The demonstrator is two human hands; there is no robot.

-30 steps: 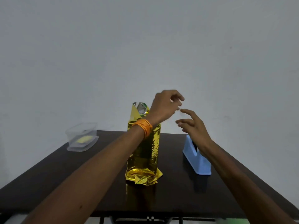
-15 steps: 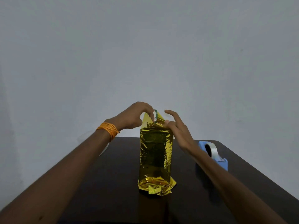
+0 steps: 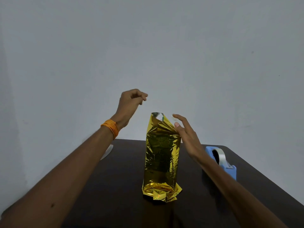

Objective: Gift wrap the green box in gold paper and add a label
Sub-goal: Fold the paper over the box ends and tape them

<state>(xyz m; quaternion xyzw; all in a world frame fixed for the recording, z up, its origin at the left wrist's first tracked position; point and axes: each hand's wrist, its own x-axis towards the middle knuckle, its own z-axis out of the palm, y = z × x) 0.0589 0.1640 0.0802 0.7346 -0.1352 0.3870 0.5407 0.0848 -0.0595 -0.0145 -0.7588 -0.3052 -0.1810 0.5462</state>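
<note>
A plain grey wall (image 3: 213,55) fills everything behind and above the gold paper (image 3: 162,155), and a dark bench (image 3: 105,195) spreads out beneath it. The paper wraps the green box (image 3: 162,119), which stands upright on end near the middle of the bench. Only a sliver of green shows at the paper's open, crumpled top, and the lower end is folded under in loose creases. To the left of the paper a forearm rises steeply. Its left hand (image 3: 131,100) is above and left of the paper's top and clear of it, the fingers curled in toward the thumb. I cannot tell whether anything is pinched there. From the right of the paper comes the right hand (image 3: 185,134), fingers straight and spread, its thumb touching the paper's upper right edge. A blue tape dispenser (image 3: 227,168) with a roll of clear tape (image 3: 221,156) sits on the bench well to the right of the paper. Left of the paper, a clear container (image 3: 109,149) peeks out from behind the left forearm. An orange band (image 3: 111,128) circles the left wrist. A small clear scrap, seemingly tape (image 3: 173,117), clings to the right index fingertip just right of the paper's top.
</note>
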